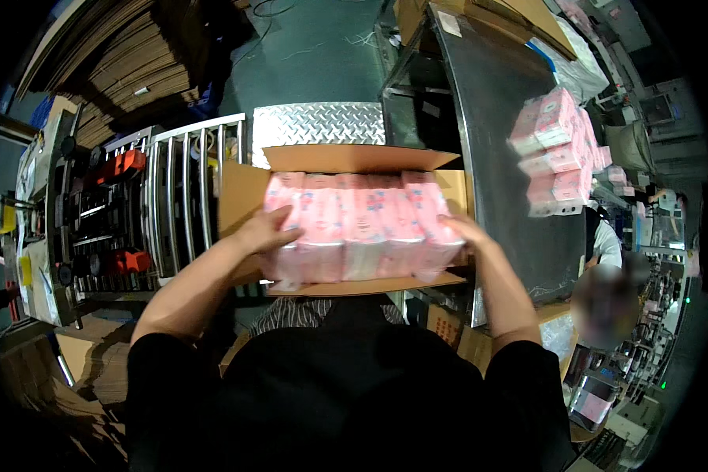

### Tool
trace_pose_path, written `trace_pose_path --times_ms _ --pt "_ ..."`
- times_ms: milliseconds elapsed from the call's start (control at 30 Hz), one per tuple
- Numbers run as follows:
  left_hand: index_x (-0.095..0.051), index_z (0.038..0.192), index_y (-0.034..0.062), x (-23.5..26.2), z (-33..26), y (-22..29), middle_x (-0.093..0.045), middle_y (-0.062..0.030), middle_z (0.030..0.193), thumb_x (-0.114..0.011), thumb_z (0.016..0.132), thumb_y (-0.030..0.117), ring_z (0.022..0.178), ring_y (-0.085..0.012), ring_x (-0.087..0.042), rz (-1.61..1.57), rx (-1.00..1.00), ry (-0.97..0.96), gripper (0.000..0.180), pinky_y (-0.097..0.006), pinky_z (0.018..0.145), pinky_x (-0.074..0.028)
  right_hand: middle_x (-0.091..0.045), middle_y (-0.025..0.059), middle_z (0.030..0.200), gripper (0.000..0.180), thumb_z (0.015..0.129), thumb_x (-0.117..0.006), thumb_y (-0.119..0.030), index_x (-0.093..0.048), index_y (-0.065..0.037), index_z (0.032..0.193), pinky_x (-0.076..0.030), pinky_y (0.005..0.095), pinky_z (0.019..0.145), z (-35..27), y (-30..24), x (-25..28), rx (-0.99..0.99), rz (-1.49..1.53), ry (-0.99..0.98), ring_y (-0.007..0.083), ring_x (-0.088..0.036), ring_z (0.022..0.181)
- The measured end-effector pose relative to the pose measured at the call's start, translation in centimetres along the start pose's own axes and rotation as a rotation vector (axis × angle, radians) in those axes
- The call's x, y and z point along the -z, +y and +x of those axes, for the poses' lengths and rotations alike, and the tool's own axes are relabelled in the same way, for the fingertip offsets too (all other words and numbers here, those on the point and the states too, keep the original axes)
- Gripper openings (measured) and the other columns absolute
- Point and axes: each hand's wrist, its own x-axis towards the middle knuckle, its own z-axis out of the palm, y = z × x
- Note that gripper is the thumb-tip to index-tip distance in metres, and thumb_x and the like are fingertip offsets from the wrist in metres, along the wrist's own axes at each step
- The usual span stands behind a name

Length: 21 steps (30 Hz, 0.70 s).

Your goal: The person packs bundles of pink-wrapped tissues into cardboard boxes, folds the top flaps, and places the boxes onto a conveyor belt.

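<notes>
A row of several pink tissue packs [362,220] with a floral print sits at the mouth of an open cardboard box [354,158], its flaps spread outward. My left hand [266,233] presses against the left end of the row, thumb across the front. At the right end my right hand [466,229] grips the outermost pack from the side. Between the two hands the packs are squeezed together, side by side. The box's inside below them is hidden.
To the right runs a dark worktable [503,141] with a stack of pink packs [558,153]. A metal roller conveyor [182,193] with red parts lies left, and flattened cartons [134,63] are piled behind it. Beyond the box is a diamond-plate sheet [318,126]. Another person [604,244] is at far right.
</notes>
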Motion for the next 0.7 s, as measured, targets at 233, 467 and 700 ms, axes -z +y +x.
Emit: trace_pose_path --times_ms 233,467,700 --pt "-0.014 0.153 0.0258 1.0 -6.6 -3.2 -0.011 -0.0295 0.154 -0.076 0.072 0.055 0.141 -0.0455 -0.019 0.204 -0.078 -0.135 0.106 -0.05 0.116 -0.019 -0.048 0.017 0.139 0.079 0.079 -0.066 -0.057 -0.042 -0.017 0.143 -0.036 0.0553 0.101 0.2 -5.9 -9.8 0.528 -0.909 -0.014 0.0394 -0.043 0.127" --pt "-0.024 0.15 0.0309 -8.5 -2.9 -7.4 -0.016 -0.0098 0.158 -0.055 0.071 0.076 0.144 -0.038 -0.016 0.801 -0.681 0.185 0.096 -0.063 0.113 -0.012 -0.011 0.0042 0.16 0.074 0.08 -0.053 -0.068 -0.034 -0.04 0.146 -0.005 0.0773 0.103 1.9 1.6 -13.9 1.129 -1.535 -0.379 0.0448 -0.001 0.145" --pt "-0.023 0.152 0.0245 -7.5 1.3 -7.5 -0.016 -0.0122 0.159 -0.042 0.083 0.074 0.146 -0.0362 -0.011 0.56 -0.557 0.042 0.087 -0.06 0.113 -0.008 -0.018 0.0087 0.158 0.067 0.086 -0.055 -0.051 -0.035 -0.029 0.147 -0.013 0.0694 0.109 4.6 -0.7 -14.6 0.94 -1.561 -0.45 0.0399 -0.01 0.145"
